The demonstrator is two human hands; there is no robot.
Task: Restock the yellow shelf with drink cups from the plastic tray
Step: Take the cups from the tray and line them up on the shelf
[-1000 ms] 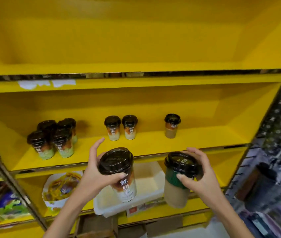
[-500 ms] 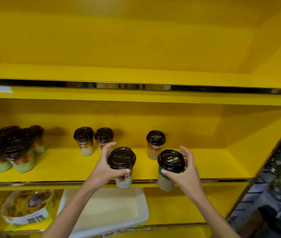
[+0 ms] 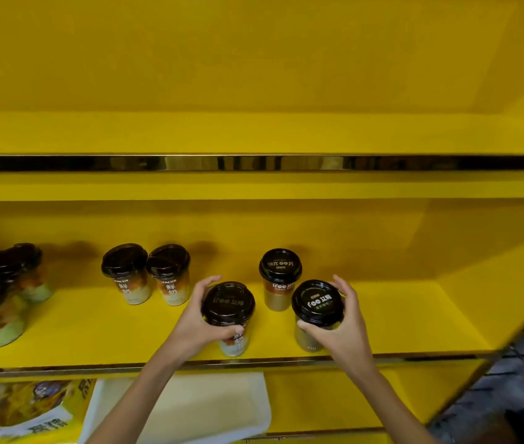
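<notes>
left hand (image 3: 195, 326) wraps orange-label cup (image 3: 230, 318) | right hand (image 3: 339, 331) wraps tan cup (image 3: 316, 310) | both upright at yellow shelf (image 3: 398, 328) front edge | matching orange pair (image 3: 146, 272) back-left, lone tan cup (image 3: 279, 278) directly behind | plastic tray (image 3: 190, 408) empty below

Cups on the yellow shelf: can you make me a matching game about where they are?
Things:
1. Cup with orange and white label
2. Tan cup with green band
3. Gold cup
4. White plastic tray

Places:
A. On the shelf below
B. In the left hand
C. Standing alone, untouched
D. In the right hand

Pairs: 1-B, 2-D, 3-C, 4-A
</notes>
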